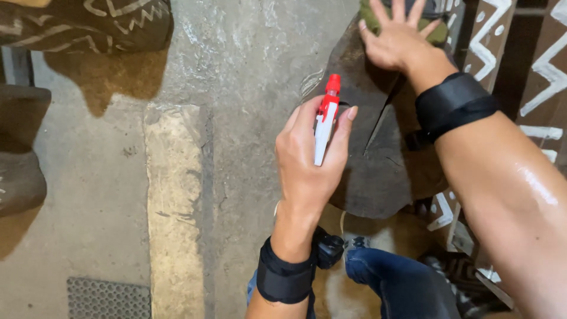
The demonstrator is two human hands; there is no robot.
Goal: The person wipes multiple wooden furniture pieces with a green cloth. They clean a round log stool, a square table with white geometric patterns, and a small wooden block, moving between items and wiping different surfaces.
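Red and white plastic fills my left hand: a spray bottle head, its red nozzle pointing up and away from me, the white trigger part lying against my palm. My fingers are curled tight around it, thumb on one side and fingertips on the other, so the hand is clamped on the sprayer. The bottle's body is hidden below my hand and I cannot see it.

Just beyond the nozzle and to the right of that hand lies a dark slab of wood, rough at the edge, with a long crack running through it. My right hand rests farther out on the slab's far end, fingers spread wide and flat, pressing on an olive-green cloth that shows between and beside the fingers. That hand is open and grips nothing.

Each wrist wears a black strap: one below my left hand, close to me, the other behind my right hand on the forearm.

To the left of my left hand stretches a grey concrete floor with a paler strip running along it. Under my left forearm, close to me, is my knee in blue jeans. Right of my right arm stand dark panels painted with white zigzags and dots.
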